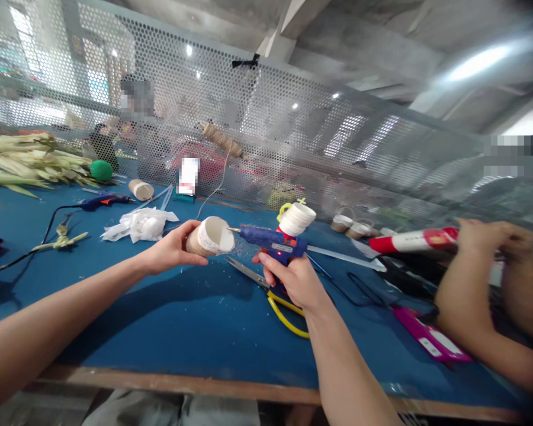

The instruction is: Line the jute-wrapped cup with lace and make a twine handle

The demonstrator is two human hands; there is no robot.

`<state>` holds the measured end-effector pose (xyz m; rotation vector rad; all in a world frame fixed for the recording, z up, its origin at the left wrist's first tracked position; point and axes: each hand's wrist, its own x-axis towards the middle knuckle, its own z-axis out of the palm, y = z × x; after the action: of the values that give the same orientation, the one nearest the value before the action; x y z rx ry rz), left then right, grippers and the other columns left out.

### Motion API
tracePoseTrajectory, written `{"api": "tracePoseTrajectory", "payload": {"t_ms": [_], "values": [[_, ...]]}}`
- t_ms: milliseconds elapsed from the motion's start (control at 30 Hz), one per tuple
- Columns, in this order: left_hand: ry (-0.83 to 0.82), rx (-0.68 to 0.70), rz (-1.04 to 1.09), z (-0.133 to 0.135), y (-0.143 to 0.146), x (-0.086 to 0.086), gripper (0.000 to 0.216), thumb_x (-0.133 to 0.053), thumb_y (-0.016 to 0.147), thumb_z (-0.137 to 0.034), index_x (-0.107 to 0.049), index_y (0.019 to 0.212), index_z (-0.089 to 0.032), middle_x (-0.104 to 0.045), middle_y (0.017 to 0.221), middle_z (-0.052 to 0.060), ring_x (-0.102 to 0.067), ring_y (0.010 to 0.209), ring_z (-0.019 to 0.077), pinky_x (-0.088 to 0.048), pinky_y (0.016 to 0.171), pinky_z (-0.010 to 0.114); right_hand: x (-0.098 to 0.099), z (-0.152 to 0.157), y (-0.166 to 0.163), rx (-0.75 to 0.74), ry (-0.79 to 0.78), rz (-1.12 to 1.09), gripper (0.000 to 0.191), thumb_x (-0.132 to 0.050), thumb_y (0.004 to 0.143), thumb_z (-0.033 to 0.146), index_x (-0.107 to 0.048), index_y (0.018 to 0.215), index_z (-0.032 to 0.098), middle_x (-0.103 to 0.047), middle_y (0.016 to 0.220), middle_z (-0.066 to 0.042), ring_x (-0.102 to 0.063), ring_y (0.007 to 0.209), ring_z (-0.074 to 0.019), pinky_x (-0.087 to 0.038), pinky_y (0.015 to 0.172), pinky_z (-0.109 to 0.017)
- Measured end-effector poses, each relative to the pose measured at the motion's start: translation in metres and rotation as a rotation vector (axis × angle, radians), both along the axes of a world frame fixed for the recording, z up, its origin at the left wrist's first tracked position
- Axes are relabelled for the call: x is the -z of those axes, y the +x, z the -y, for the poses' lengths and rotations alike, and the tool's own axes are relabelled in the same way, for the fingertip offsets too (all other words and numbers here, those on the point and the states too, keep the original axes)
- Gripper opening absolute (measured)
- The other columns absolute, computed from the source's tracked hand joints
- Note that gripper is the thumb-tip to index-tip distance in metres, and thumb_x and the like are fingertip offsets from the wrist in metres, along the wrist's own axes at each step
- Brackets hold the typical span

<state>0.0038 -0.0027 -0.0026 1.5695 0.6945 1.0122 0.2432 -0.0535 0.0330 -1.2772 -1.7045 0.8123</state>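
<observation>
My left hand (pixel 177 248) is wrapped round a small cup (pixel 201 239), brown outside with a white band at the rim. The cup is tilted so that its white inside faces right. In my right hand (pixel 293 275) is a blue hot glue gun (pixel 266 238), a red light lit on its side. Its metal nozzle points left and is at the cup's rim; whether it touches I cannot tell. A clear glue stick (pixel 344 257) sticks out of the gun's back. Below the gun lie scissors (pixel 286 312) with yellow handles, partly behind my right hand.
A second glue gun (pixel 104 202), a brown roll (pixel 141 190) and crumpled white plastic (pixel 138 225) lie at the left, before pale husks (pixel 31 160). Twine (pixel 222 140) hangs on the mesh screen (pixel 266 94). At the right are a purple box (pixel 430 335) and another person's arms (pixel 466 296).
</observation>
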Motion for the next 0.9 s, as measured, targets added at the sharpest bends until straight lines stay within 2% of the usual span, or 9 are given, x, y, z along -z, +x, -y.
{"api": "tracePoseTrajectory", "payload": {"t_ms": [167, 367, 467, 600, 767, 900], "values": [[-0.080, 0.081, 0.015, -0.002, -0.003, 0.002, 0.063, -0.076, 0.052, -0.020, -0.046, 0.108, -0.017, -0.056, 0.103, 0.007, -0.053, 0.093, 0.0210, -0.042, 0.080, 0.033, -0.003, 0.000, 0.003, 0.019, -0.032, 0.086, 0.024, -0.056, 0.076, 0.037, -0.061, 0.070, 0.014, -0.050, 0.043, 0.002, -0.046, 0.041, -0.0099, -0.040, 0.045, -0.025], [-0.055, 0.063, -0.026, -0.004, -0.002, 0.004, 0.058, -0.077, 0.051, -0.018, -0.048, 0.102, -0.016, -0.056, 0.095, 0.004, -0.054, 0.087, 0.0191, -0.044, 0.075, 0.032, -0.007, 0.003, 0.005, 0.018, -0.071, 0.214, 0.020, -0.059, 0.072, 0.033, -0.059, 0.061, 0.016, -0.050, 0.040, 0.003, -0.045, 0.040, -0.0095, -0.039, 0.045, -0.025], [-0.032, 0.053, -0.049, -0.003, -0.002, 0.001, 0.059, -0.077, 0.049, -0.017, -0.049, 0.101, -0.016, -0.055, 0.095, 0.003, -0.052, 0.089, 0.0193, -0.043, 0.075, 0.031, -0.009, 0.002, 0.005, 0.016, -0.075, 0.179, 0.021, -0.058, 0.073, 0.034, -0.061, 0.065, 0.015, -0.050, 0.041, 0.002, -0.046, 0.041, -0.0100, -0.040, 0.047, -0.025], [-0.074, 0.128, -0.049, -0.002, -0.004, -0.002, 0.059, -0.077, 0.050, -0.017, -0.049, 0.102, -0.016, -0.056, 0.094, 0.004, -0.053, 0.086, 0.0189, -0.042, 0.071, 0.030, -0.012, 0.001, 0.006, 0.011, -0.087, 0.125, 0.021, -0.058, 0.074, 0.035, -0.061, 0.069, 0.015, -0.049, 0.041, 0.003, -0.045, 0.040, -0.0096, -0.040, 0.046, -0.025], [-0.106, 0.167, -0.039, -0.005, -0.005, 0.002, 0.057, -0.077, 0.050, -0.016, -0.050, 0.101, -0.017, -0.058, 0.088, 0.003, -0.056, 0.078, 0.0165, -0.044, 0.068, 0.029, -0.014, 0.004, 0.007, -0.016, -0.160, 0.203, 0.018, -0.061, 0.071, 0.033, -0.060, 0.064, 0.016, -0.049, 0.040, 0.003, -0.045, 0.039, -0.0092, -0.040, 0.045, -0.024], [-0.098, 0.170, -0.052, -0.004, -0.005, 0.003, 0.058, -0.077, 0.050, -0.015, -0.051, 0.102, -0.016, -0.058, 0.089, 0.003, -0.056, 0.078, 0.0155, -0.045, 0.064, 0.025, -0.015, 0.002, 0.006, -0.025, -0.110, 0.129, 0.021, -0.060, 0.073, 0.035, -0.061, 0.068, 0.015, -0.049, 0.041, 0.003, -0.045, 0.040, -0.0092, -0.040, 0.045, -0.024]]}}
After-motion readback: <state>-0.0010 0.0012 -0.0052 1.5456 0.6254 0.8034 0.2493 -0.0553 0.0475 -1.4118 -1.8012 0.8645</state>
